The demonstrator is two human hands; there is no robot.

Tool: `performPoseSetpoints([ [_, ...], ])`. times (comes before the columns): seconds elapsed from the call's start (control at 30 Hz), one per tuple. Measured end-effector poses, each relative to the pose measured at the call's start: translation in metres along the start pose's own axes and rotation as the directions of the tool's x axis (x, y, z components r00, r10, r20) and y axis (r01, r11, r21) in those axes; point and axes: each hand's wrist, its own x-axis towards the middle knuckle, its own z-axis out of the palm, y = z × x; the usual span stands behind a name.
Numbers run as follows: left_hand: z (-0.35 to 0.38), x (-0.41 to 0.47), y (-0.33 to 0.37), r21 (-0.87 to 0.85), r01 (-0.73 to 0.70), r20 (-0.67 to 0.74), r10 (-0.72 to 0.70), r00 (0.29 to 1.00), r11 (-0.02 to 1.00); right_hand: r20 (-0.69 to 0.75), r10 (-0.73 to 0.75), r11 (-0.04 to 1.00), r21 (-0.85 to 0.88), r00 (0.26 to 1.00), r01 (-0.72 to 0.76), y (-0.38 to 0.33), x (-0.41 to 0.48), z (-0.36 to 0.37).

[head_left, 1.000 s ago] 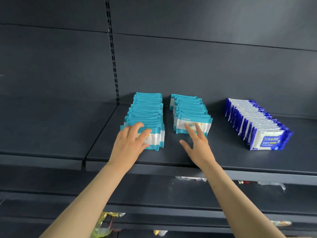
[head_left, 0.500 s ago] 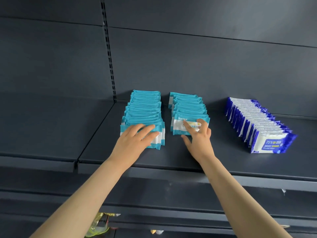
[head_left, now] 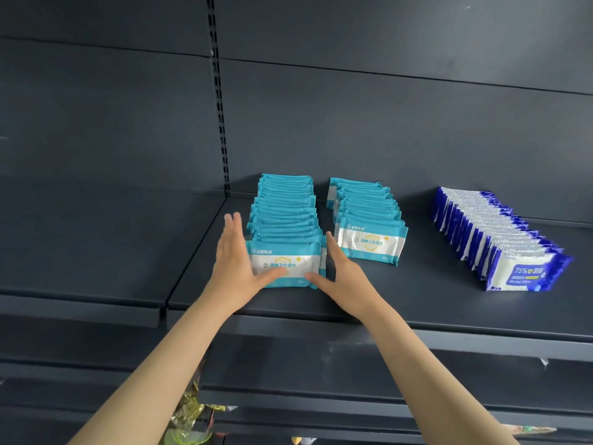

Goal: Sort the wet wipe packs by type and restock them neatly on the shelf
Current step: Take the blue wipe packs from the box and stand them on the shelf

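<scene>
My left hand [head_left: 236, 264] and right hand [head_left: 345, 279] flank the teal row [head_left: 284, 216] at 9 and 3 o'clock, fingers [head_left: 236, 228] straight. Packs look soft and slick, so I'd squeeze the sides.

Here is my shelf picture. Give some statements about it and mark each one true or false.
1. The left hand and right hand touch opposite sides of the left teal row. True.
2. The blue row stands right of the middle teal row. True.
3. The right hand rests on the middle teal row. False: it touches the left teal row.
4. Four rows stand here. False: the shelf holds three.
</scene>
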Motion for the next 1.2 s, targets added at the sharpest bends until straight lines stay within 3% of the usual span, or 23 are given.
performPoseSetpoints([
  [0.03, -0.005, 0.002, -0.006, -0.068, 0.057, 0.105, -0.05, 0.993, 0.996, -0.018, 0.023, 0.999, -0.028, 1.0, -0.024, -0.003, 0.0, 0.001],
  [0.1, -0.012, 0.003, -0.013, -0.134, 0.055, 0.261, -0.018, 0.965, 0.989, -0.046, 0.051, 0.994, -0.092, 0.998, -0.055, -0.008, 0.0, 0.007],
  [0.17, -0.013, 0.001, -0.01, -0.189, 0.027, 0.305, 0.032, 0.952, 0.982, -0.072, 0.057, 0.981, -0.183, 0.996, -0.07, -0.012, -0.002, 0.013],
  [0.27, -0.009, -0.002, -0.006, -0.161, -0.03, 0.237, 0.068, 0.969, 0.987, -0.145, 0.052, 0.95, -0.297, 0.988, -0.094, -0.017, -0.002, 0.021],
  [0.4, -0.014, 0.002, -0.015, 0.03, -0.17, 0.132, 0.165, 0.977, 0.985, -0.208, 0.03, 0.902, -0.416, 0.978, -0.116, -0.021, -0.006, 0.026],
  [0.57, -0.021, 0.007, -0.016, 0.211, -0.316, 0.081, 0.306, 0.949, 0.925, -0.219, 0.035, 0.875, -0.465, 0.975, -0.136, -0.023, -0.004, 0.026],
  [0.63, -0.021, 0.007, -0.018, 0.224, -0.334, 0.073, 0.326, 0.943, 0.916, -0.2, 0.056, 0.905, -0.404, 0.978, -0.135, -0.023, -0.004, 0.027],
  [0.73, -0.019, 0.003, -0.021, 0.053, -0.249, 0.153, 0.238, 0.959, 0.967, -0.125, 0.098, 0.959, -0.255, 0.987, -0.128, -0.02, -0.006, 0.029],
  [0.8, -0.018, 0.001, -0.024, -0.111, -0.117, 0.241, 0.141, 0.96, 0.987, -0.104, 0.099, 0.959, -0.257, 0.99, -0.123, -0.018, -0.008, 0.029],
  [0.87, -0.018, 0.0, -0.025, -0.15, -0.052, 0.258, 0.089, 0.962, 0.987, -0.116, 0.08, 0.954, -0.281, 0.99, -0.11, -0.021, -0.009, 0.028],
  [0.97, -0.018, 0.004, -0.021, -0.013, -0.095, 0.204, 0.095, 0.974, 0.995, -0.169, 0.025, 0.927, -0.365, 0.985, -0.086, -0.027, -0.007, 0.03],
  [1.1, -0.018, 0.007, -0.02, 0.31, -0.245, 0.022, 0.251, 0.968, 0.919, -0.255, -0.048, 0.889, -0.452, 0.966, -0.075, -0.028, -0.001, 0.035],
  [1.2, -0.018, 0.008, -0.025, 0.341, -0.323, 0.009, 0.341, 0.94, 0.883, -0.275, -0.041, 0.9, -0.427, 0.961, -0.083, -0.026, -0.001, 0.03],
])
